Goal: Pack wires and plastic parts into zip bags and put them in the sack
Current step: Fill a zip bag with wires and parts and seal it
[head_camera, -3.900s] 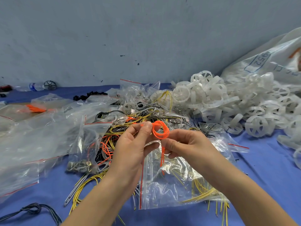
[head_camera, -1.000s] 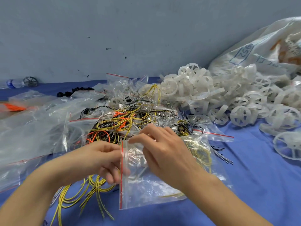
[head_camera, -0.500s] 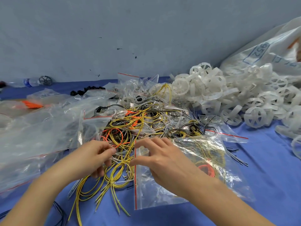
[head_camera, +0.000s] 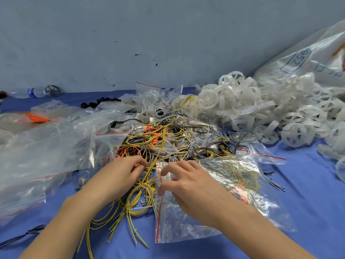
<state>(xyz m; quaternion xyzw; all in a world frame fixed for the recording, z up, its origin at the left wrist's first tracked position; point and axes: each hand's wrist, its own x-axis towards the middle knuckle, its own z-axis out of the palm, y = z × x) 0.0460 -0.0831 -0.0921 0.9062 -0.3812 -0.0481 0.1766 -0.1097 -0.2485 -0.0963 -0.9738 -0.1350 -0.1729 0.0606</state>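
A clear zip bag (head_camera: 242,186) with a red seal strip lies on the blue cloth, holding yellow and orange wires. My right hand (head_camera: 188,184) rests on the bag near its mouth with the fingers spread and curled. My left hand (head_camera: 121,174) reaches into the tangled pile of wires (head_camera: 168,139), its fingertips pinched on an orange wire (head_camera: 130,149). Loose yellow wires (head_camera: 134,204) trail between my hands. A heap of white plastic wheels (head_camera: 261,113) lies at the right, in front of the white sack (head_camera: 308,58).
Several empty zip bags (head_camera: 46,156) cover the left side, one with orange wires (head_camera: 37,117) inside. Small black parts (head_camera: 100,101) and a water bottle (head_camera: 35,92) lie by the grey wall. A dark wire (head_camera: 22,236) lies at the bottom left.
The coiled orange wire went from my hands into the zip bag. My left hand let go of the bag's mouth and moved up into the wire pile; my right hand stays on the bag.
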